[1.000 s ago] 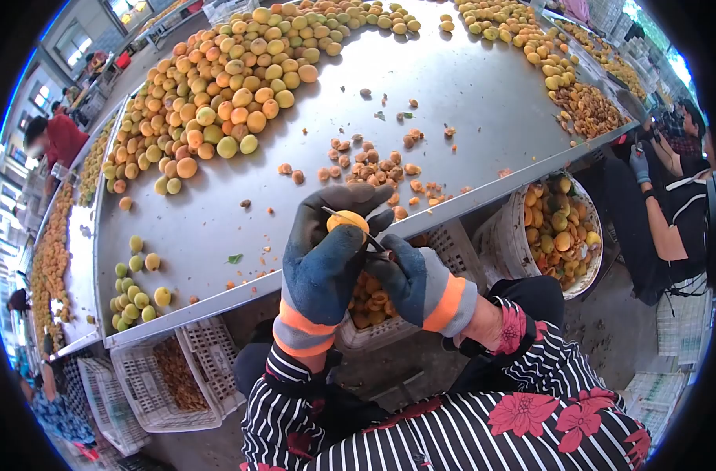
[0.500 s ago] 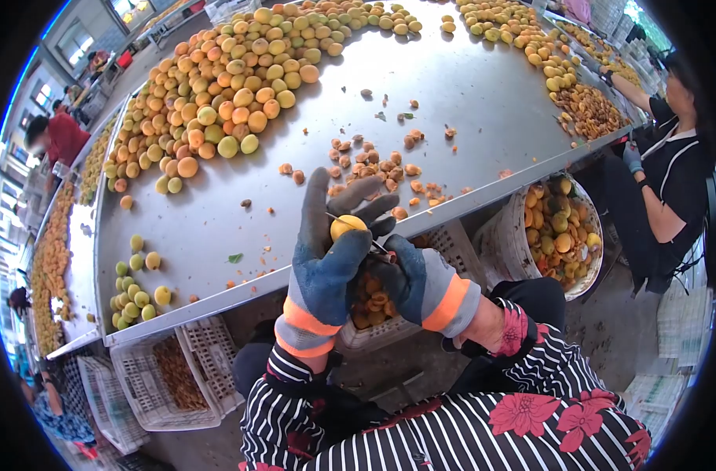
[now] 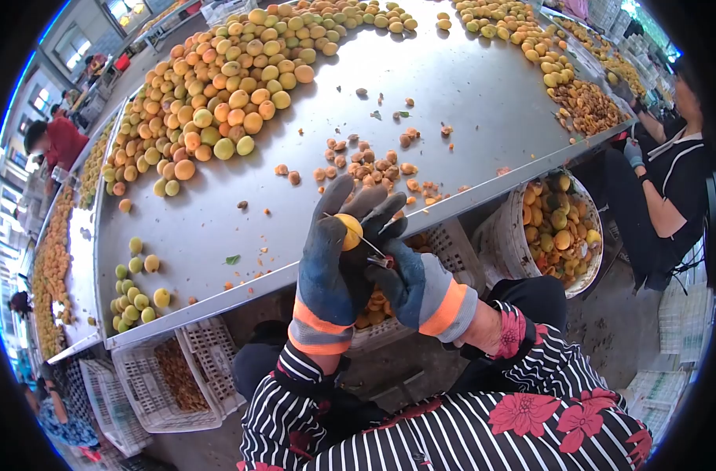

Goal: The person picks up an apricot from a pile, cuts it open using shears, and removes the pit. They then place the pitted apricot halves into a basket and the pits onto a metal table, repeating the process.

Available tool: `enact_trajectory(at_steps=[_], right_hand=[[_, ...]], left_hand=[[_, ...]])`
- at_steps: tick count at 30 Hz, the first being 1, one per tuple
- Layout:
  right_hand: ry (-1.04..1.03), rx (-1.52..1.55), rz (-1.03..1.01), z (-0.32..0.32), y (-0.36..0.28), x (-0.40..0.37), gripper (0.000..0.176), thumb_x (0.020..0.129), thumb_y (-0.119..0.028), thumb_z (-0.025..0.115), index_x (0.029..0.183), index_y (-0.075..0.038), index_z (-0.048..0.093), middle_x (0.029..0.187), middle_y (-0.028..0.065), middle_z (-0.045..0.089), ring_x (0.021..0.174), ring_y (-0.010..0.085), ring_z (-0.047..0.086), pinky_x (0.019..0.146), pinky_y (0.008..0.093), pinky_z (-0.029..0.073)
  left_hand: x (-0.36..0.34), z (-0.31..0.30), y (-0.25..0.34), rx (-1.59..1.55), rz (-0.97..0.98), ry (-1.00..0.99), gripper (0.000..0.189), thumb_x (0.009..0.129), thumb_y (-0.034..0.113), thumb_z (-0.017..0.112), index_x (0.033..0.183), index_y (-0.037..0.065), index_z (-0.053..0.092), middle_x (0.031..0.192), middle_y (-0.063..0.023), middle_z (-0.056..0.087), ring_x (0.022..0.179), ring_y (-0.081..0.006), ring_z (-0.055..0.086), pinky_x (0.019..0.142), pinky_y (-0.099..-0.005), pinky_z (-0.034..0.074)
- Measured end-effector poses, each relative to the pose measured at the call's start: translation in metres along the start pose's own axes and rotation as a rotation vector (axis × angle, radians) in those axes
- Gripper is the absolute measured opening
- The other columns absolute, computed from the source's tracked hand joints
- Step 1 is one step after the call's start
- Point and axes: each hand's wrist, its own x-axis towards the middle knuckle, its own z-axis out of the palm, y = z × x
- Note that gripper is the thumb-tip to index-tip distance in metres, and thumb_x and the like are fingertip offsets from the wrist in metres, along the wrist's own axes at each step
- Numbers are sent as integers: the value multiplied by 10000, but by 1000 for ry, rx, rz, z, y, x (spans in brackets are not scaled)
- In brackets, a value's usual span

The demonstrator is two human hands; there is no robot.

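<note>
My left hand (image 3: 330, 251), in a blue-grey work glove with an orange band, holds a yellow apricot (image 3: 348, 233) between thumb and fingers. The other fingers point up and spread behind the fruit. In my right hand (image 3: 409, 284), gloved alike, a small knife (image 3: 376, 250) is gripped; its thin metal blade reaches to the apricot and its reddish handle is mostly hidden. Just beyond my hands, brown apricot pits (image 3: 371, 167) with bits of flesh lie on the metal table (image 3: 444, 86).
A large heap of apricots (image 3: 240, 86) covers the table's far left, with greener ones (image 3: 130, 298) nearer. Below the edge stand a white bucket of apricot pieces (image 3: 558, 231), a crate (image 3: 150, 385) at left and another crate (image 3: 452, 247) under my hands. A co-worker (image 3: 664, 180) sits at right.
The apricot has turned in my left hand, whose fingers have opened out a little. My right hand has drawn slightly down and away, so more of the blade shows.
</note>
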Motion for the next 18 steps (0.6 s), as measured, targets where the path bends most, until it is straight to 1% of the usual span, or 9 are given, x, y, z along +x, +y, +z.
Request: enact_trajectory(at_steps=[1,2,5,6,9,12,15,18], right_hand=[[-6,8,15,0,0,0,348,968,-159,558,1275,-4,506,876,205,691,830,389,687,644,381,526],[-13,17,30,0,0,-1,357,969,-161,557,1286,-6,502,882,204,693,833,389,687,647,381,528],[-31,17,25,-1,4,0,379,973,-177,553,1310,-15,493,899,205,696,845,394,684,660,389,535],[-36,14,14,-1,6,0,385,974,-183,552,1317,-19,490,905,206,696,849,396,683,665,393,537],[-34,-15,21,-2,5,2,375,979,-202,540,1305,-23,497,929,207,696,865,399,679,685,411,543],[-44,-70,44,-4,4,3,371,971,-201,544,1297,-29,503,917,209,695,843,408,675,677,430,543],[-40,-174,11,-7,2,3,366,961,-197,552,1284,-30,511,885,216,690,815,421,668,657,443,537],[16,-199,-17,-6,3,3,331,932,-273,596,1176,-58,534,780,210,668,702,436,638,572,495,488]], left_hand=[[0,1,3,26,-22,20,666,897,236,624,1455,27,327,1272,-181,569,1257,-351,527,1074,-492,410],[1,4,8,11,-28,27,720,871,172,633,1486,24,287,1220,-162,585,1184,-332,575,1032,-470,445],[4,-7,13,258,58,-51,775,835,78,627,1511,32,250,1171,-149,597,1092,-297,615,989,-439,478],[3,-3,16,316,32,-27,836,802,-3,608,1532,45,204,1146,-144,602,1029,-261,629,940,-400,511],[2,-5,16,397,55,-27,858,808,-22,597,1544,60,163,1114,-135,606,990,-249,636,904,-385,527],[3,-7,15,442,76,-42,883,815,-18,606,1551,67,125,1049,-119,596,950,-215,627,859,-362,539],[1,-3,16,590,88,15,902,819,-19,625,1551,62,105,991,-103,575,913,-173,611,825,-329,541],[1,2,19,631,78,103,921,821,-21,645,1548,51,84,971,-91,563,877,-139,599,795,-299,540]])
